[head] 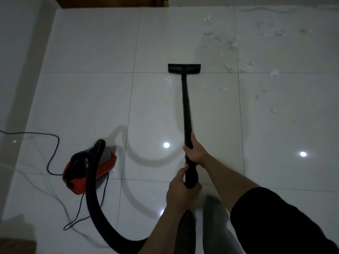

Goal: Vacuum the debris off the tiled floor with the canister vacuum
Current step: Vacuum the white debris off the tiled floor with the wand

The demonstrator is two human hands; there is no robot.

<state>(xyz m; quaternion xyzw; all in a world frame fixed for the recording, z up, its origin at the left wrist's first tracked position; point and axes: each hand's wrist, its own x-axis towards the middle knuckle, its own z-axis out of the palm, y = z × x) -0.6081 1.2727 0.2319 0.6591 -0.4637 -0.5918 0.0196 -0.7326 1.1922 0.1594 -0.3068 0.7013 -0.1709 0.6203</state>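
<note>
Both hands on the black vacuum wand (186, 110), one above the other. Right hand (195, 151) is higher up the tube, grip clenched around it w/ fingers wrapped from the right side & thumb lying along the shaft. Left hand (180, 191) sits just below at the thicker end of the wand, grip also grasping it, fingers curled round from the left. Right forearm runs down to a dark sleeve (275, 222) at bottom right. Wand runs nearly straight away from the person to the flat black floor head (184, 68), which rests on the white tiled floor (91, 52) right at a grout line, approx centre of view. Debris (232, 45), pale scraps & grey fluff, lies scattered to the right of and beyond the head, across the upper-right tiles; nearest bits are near the head's right end but not touching it. Canister vacuum (86, 167), red & black, sits on the floor to the left of the hands, well apart from the floor head. Its thick black hose (95, 208) arcs up from the canister top, curves down & round along the bottom of the view toward the person's left arm. Thin black power cord (53, 149) snakes off left of the canister toward the left edge. Ceiling lights show as bright spots on the glossy tiles.
</note>
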